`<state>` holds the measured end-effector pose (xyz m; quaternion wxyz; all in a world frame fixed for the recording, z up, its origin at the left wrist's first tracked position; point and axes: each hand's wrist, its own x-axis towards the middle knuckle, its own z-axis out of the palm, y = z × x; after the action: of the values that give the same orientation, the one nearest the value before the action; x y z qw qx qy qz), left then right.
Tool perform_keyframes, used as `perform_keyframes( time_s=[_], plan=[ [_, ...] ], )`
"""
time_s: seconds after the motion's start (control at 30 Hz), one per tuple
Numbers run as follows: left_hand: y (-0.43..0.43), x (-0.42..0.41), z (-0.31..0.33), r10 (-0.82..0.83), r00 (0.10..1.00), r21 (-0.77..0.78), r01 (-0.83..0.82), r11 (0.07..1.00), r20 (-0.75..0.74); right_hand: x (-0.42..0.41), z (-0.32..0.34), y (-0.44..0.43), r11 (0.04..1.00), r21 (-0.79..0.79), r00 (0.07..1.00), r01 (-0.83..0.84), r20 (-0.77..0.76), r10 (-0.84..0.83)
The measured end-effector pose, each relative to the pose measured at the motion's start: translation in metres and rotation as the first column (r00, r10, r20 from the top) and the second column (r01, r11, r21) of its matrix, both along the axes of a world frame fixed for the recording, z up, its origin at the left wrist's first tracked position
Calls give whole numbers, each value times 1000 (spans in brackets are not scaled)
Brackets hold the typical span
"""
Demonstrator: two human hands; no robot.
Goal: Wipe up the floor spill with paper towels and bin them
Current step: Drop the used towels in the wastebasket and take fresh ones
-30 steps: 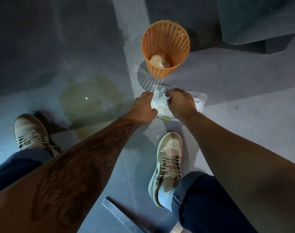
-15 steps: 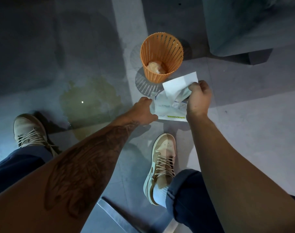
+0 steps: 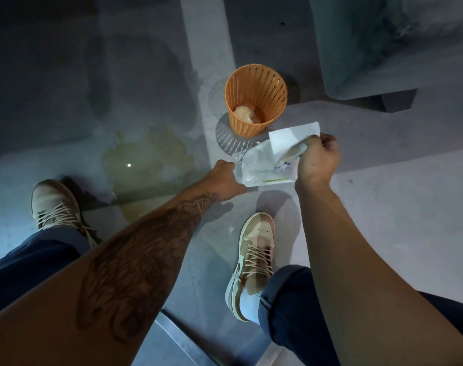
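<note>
One white paper towel point(image 3: 291, 137), pinched in the right hand's point(image 3: 317, 161) grip, must travel left to the yellowish floor spill point(image 3: 148, 159), nearer the left hand point(image 3: 225, 180) pressing down the clear plastic towel pack point(image 3: 262, 167).

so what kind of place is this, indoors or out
Most likely indoors, a room in a home or office, though that is a guess. The floor is large smooth grey tiles, a small orange slatted wastebasket stands on it, and a grey upholstered furniture corner sits behind.

Orange slotted bin point(image 3: 256, 101); yellowish spill point(image 3: 148, 159); white paper towel point(image 3: 291, 136); tan shoes point(image 3: 255, 249).
</note>
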<state>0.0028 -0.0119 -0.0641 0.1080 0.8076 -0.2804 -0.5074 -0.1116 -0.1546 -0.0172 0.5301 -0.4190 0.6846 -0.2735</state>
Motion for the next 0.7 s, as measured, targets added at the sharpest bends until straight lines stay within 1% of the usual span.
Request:
perform_keyframes(
  time_s=[0.07, 0.1, 0.13, 0.17, 0.23, 0.3, 0.37, 0.47, 0.57, 0.63, 0.7],
  plan=[
    [-2, -2, -1, 14, 1000, -4, -14, 1000, -22, 3, 2, -4, 993, 110, 998, 43, 48, -49],
    [-2, -4, 0, 28, 999, -19, -29, 999, -27, 5, 1, -5, 991, 133, 999, 2, 36, -7],
    [-2, -5, -1, 49, 999, -50, -50, 998, -18, 7, 1, -4, 991, 121, 998, -54, 26, 51],
    [-2, -7, -1, 82, 997, -102, -80, 992, 10, 8, 2, -3, 991, 95, 995, -96, 8, 96],
    [-4, -8, 2, 195, 978, -274, -171, 946, 66, 10, 1, -2, 992, 63, 994, -107, 37, 105],
    [-8, -9, 10, 282, 959, -424, -250, 870, 12, 10, 1, -2, 992, 53, 992, -117, 60, 113],
    [-17, -9, 25, 263, 964, -492, -249, 834, -43, 12, 2, -3, 988, 31, 984, -152, 94, 149],
    [-31, -7, 43, 229, 970, -493, -239, 836, -81, 15, 12, -3, 968, -28, 959, -248, 131, 250],
    [-43, 1, 48, 283, 956, -438, -287, 852, -75, 18, 22, -4, 944, -54, 932, -326, 147, 331],
    [-47, 5, 48, 397, 906, -393, -423, 817, -148, 18, 24, -4, 947, -70, 935, -314, 149, 321],
    [-49, 7, 51, 530, 813, -369, -581, 725, -240, 15, 24, -1, 947, -120, 941, -298, 127, 312]
  ],
)
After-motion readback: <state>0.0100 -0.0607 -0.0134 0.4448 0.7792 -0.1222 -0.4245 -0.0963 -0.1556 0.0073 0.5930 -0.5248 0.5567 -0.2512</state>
